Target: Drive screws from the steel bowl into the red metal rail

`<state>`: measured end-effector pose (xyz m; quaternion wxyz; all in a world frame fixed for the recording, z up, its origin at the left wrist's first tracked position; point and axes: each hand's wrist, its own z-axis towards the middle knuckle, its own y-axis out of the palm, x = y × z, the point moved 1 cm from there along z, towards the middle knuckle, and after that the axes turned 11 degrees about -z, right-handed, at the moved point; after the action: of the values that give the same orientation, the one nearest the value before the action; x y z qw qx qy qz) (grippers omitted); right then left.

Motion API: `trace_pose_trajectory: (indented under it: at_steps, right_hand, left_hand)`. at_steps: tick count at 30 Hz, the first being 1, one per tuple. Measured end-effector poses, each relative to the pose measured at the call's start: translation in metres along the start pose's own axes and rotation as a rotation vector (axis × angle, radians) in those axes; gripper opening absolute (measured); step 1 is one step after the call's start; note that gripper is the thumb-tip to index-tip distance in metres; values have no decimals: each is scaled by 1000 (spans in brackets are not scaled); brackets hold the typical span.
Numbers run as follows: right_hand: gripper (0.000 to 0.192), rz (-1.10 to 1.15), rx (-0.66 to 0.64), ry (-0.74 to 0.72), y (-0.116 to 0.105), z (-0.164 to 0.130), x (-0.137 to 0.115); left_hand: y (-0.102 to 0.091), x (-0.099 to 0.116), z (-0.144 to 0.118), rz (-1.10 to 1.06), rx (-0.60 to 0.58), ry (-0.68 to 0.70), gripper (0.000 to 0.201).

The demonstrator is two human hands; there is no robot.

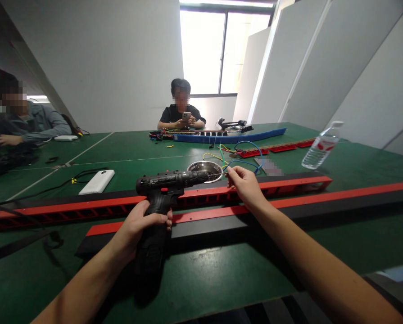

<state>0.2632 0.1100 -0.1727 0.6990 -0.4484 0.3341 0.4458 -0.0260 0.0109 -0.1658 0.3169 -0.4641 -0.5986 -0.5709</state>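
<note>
My left hand [143, 222] is closed around the grip of a black cordless drill [164, 182], which points to the right. A thin bit [218, 173] sticks out of its chuck. At the bit's far end, the fingers of my right hand [243, 182] are pinched together; whether a small screw sits there is too small to make out. Just behind the bit stands a round metal bowl [204, 164] with small dark pieces in it. Below the drill lie two long red and black metal rails [218, 216], one in front of the other [66, 202].
A white power bank [97, 182] lies to the left. Blue, green and yellow wires [246, 143], red strips [282, 147] and a blue strip [228, 136] lie farther back. A water bottle [323, 146] stands right. Two people sit at the green table [147, 155], one holding a phone [186, 116].
</note>
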Motion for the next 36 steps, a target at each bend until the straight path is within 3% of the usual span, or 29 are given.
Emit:
trace_pose_trajectory:
  at_steps: [36]
  right_hand:
    - [44, -20, 7, -6, 0, 0, 0]
  left_hand:
    - [2, 2, -2, 3, 38, -8, 26]
